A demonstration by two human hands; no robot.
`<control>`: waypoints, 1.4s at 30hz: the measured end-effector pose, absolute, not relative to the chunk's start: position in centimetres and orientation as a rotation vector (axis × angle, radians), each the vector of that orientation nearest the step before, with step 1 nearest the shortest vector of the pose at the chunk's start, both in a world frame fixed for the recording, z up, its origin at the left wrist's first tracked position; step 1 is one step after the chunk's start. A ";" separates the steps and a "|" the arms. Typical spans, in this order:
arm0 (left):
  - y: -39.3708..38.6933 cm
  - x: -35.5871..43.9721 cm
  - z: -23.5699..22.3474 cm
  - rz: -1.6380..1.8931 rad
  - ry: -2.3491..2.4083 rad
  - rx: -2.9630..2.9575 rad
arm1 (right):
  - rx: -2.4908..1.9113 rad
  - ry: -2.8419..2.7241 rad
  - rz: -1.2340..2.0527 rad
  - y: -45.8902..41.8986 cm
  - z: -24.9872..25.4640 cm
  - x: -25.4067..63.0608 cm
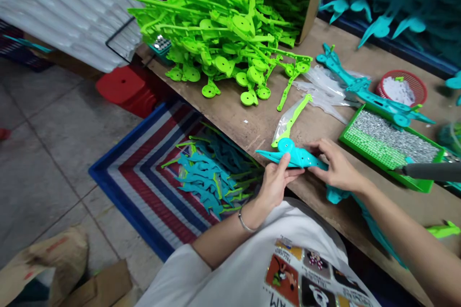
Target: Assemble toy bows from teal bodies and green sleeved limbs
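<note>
Both hands hold a turquoise plastic part (298,157) with a round disc and a pointed end, above the table's front edge. My left hand (275,183) is closed on its pointed end, thumb on top. On the other end, the fingers of my right hand (334,165) are wrapped round it, partly hiding that end. Beyond the hands a bright green strip (293,122) lies beside a clear plastic film. Another turquoise part (374,223) shows under my right forearm, partly hidden.
A high pile of green parts (219,29) covers the far left of the table. To the right stand a green tray (389,165) of small metal pieces, a red basket (419,84) and a dark tool (432,171). A striped bin (144,187) with turquoise parts sits below left.
</note>
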State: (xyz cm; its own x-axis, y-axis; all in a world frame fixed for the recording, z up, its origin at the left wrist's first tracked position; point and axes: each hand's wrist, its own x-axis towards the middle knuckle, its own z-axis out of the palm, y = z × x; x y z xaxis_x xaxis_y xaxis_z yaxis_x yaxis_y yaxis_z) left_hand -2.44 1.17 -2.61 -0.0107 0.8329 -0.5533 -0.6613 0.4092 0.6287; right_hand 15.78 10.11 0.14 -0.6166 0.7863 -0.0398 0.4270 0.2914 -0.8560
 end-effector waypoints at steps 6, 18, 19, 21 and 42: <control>0.4 -1.5 -3.0 1.214 1.128 0.256 | -1.162 -1.249 1.961 14.8 -0.2 10.3; -0.1 -2.0 -3.5 1.125 1.190 0.430 | -1.081 -1.212 1.935 14.2 1.7 7.1; 0.1 -2.1 -3.5 1.121 1.194 0.426 | -1.085 -1.209 1.909 14.1 1.6 7.2; 0.3 -2.3 -3.6 1.109 1.196 0.415 | -1.083 -1.208 1.889 14.1 1.3 7.3; 0.1 -1.6 -3.8 1.018 1.181 0.448 | -1.047 -2.131 1.579 14.3 0.5 10.3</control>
State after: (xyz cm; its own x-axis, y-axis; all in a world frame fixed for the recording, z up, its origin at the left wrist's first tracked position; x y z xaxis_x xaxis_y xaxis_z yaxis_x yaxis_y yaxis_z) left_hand -1.56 0.13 -3.78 0.0289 0.8379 -0.5451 -0.4152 0.5061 0.7560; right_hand 10.26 14.32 0.46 -0.6945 0.6954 -0.1847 0.3791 0.1355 -0.9154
